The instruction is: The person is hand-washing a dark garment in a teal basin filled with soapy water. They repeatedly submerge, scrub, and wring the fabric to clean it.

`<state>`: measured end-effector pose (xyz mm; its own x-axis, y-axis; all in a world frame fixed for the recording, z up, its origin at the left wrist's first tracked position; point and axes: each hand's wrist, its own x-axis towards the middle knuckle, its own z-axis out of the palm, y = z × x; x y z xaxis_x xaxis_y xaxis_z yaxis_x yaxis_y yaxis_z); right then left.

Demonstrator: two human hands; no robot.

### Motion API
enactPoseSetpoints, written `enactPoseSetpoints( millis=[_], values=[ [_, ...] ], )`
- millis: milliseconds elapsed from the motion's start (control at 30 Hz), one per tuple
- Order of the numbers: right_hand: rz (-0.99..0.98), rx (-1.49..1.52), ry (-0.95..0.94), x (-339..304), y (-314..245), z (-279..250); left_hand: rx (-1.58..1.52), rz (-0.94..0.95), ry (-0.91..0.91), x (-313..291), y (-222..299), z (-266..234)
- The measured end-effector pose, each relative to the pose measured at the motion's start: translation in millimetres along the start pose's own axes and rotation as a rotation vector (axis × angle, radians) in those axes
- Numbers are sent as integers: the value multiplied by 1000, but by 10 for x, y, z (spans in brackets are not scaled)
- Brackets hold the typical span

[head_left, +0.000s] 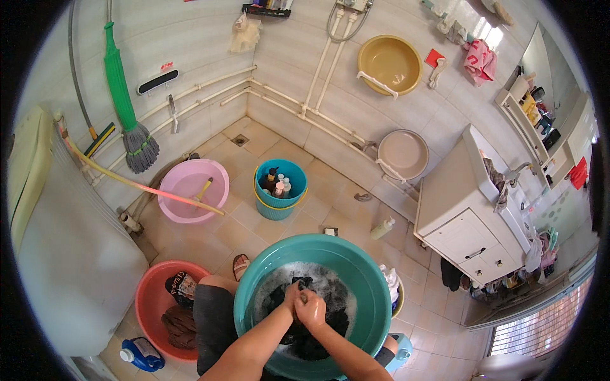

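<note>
A large teal basin [376, 279] holds sudsy water with dark wet cloth in it. My left hand [291, 297] and my right hand [311, 310] are pressed close together over the middle of the water, both closed on a black garment [302, 280]. A bunched bit of it shows just past my fingers. More black cloth [339, 319] spreads through the foam around my wrists. Part of the grip is hidden between the two hands.
At left stands a red basin [147, 317] of clothes, beside a blue detergent bottle [143, 354]. Beyond are a pink basin [173, 208] under a hose [146, 188] and a blue bucket [274, 210] of bottles. A pump bottle [382, 228] and white cabinet [454, 238] are at right.
</note>
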<state>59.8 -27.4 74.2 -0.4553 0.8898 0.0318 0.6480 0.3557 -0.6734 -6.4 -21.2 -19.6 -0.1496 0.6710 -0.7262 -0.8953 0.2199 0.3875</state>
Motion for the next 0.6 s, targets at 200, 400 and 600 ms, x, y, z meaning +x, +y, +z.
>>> enactPoseSetpoints(
  millis=[200,400,600],
  values=[
    [523,273,73,615,1043,135,394,-70,149,-394,286,401],
    [242,-161,-384,522,1050,190,385,40,517,-186,364,161],
    [397,515,56,565,1715,670,168,-69,346,43,207,137]
  ],
)
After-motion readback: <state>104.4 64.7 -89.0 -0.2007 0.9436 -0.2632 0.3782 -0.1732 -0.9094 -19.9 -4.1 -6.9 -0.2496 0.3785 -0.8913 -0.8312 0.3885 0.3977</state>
